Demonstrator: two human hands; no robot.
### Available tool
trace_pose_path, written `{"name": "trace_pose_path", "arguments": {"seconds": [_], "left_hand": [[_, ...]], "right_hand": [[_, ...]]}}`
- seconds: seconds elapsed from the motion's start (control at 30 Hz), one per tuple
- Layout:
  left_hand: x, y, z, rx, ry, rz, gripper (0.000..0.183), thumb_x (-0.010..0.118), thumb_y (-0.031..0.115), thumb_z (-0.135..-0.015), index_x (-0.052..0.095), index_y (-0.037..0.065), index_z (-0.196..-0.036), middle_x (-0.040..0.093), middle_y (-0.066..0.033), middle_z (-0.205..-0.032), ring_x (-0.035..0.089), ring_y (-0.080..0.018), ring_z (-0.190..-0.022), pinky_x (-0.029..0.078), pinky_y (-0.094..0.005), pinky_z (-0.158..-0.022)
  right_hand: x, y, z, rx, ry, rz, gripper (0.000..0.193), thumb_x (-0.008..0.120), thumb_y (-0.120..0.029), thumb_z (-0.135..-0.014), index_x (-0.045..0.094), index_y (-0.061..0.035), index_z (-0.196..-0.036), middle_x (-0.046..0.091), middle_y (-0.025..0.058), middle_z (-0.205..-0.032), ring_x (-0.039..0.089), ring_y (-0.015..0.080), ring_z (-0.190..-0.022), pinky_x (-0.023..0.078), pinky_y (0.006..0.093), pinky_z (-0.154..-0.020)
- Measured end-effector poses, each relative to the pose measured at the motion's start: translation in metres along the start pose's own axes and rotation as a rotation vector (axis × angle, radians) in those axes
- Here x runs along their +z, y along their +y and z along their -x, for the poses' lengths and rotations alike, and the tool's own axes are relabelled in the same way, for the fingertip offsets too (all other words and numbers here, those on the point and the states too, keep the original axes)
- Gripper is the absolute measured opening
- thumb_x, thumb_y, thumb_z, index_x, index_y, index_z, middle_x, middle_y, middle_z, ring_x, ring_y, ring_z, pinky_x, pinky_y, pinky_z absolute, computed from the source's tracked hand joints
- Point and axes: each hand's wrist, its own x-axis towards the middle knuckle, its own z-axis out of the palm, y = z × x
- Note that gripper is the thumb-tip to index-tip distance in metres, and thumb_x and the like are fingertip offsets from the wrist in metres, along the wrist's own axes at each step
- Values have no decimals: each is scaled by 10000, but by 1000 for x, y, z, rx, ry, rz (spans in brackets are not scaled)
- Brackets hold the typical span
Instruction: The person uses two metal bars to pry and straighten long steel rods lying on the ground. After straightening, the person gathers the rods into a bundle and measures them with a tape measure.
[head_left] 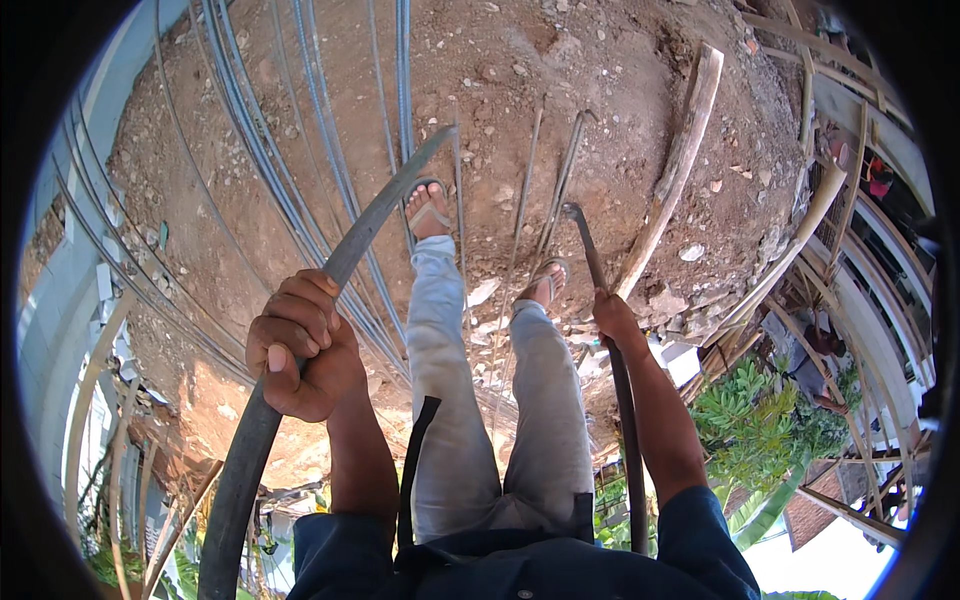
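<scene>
My left hand [310, 345] is closed around a long, dark grey bar [365, 235]. The bar slants up to the right and tapers at its far end, which appears in front of the steel rods by my left foot. Further right, my right hand [615, 318] grips a thinner dark rod [590, 250] with a small hooked head. That head is near a bent steel rod [565, 180] on the ground; I cannot tell whether they touch. The rod's lower part runs back along my right forearm.
Long steel reinforcing rods [250, 130] lie across stony soil [480, 70] on the left. My sandalled feet [430, 215] stand among them. A wooden pole [685, 150] lies to the right. Beyond it are timber poles, green plants [750, 410] and another person [815, 350].
</scene>
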Motion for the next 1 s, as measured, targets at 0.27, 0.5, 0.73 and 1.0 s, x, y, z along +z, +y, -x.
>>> {"name": "trace_pose_path", "arguments": {"seconds": [0.27, 0.5, 0.73, 1.0], "left_hand": [[18, 3, 15, -28, -44, -36, 296, 527, 245, -863, 421, 71, -648, 406, -58, -573, 396, -198, -575, 406, -417, -706], [35, 4, 27, -6, -18, -76, 327, 549, 256, -860, 421, 69, -625, 408, -57, -561, 412, -198, -559, 413, -417, -685], [57, 3, 42, 8, -28, -138, 355, 566, 288, -860, 426, 73, -616, 423, -57, -563, 413, -196, -547, 413, -406, -663], [98, -5, 65, 59, 77, -261, 367, 563, 318, -865, 431, 72, -626, 421, -47, -562, 415, -190, -531, 426, -412, -651]], "right_hand": [[5, -2, -1, 28, -36, -58, 596, 360, -451, -976, 565, 72, -778, 540, 146, -519, 556, 276, -393, 471, 388, -369], [-1, 10, -7, -2, -26, -78, 573, 357, -454, -976, 530, 62, -800, 533, 148, -512, 544, 271, -369, 463, 384, -353], [4, 42, -31, -92, 6, -21, 571, 362, -442, -977, 485, 103, -857, 536, 181, -528, 559, 267, -379, 463, 390, -356], [-29, 61, -56, -180, 8, 190, 560, 369, -433, -975, 512, 103, -902, 609, 320, -699, 643, 451, -651, 530, 516, -585]]}}
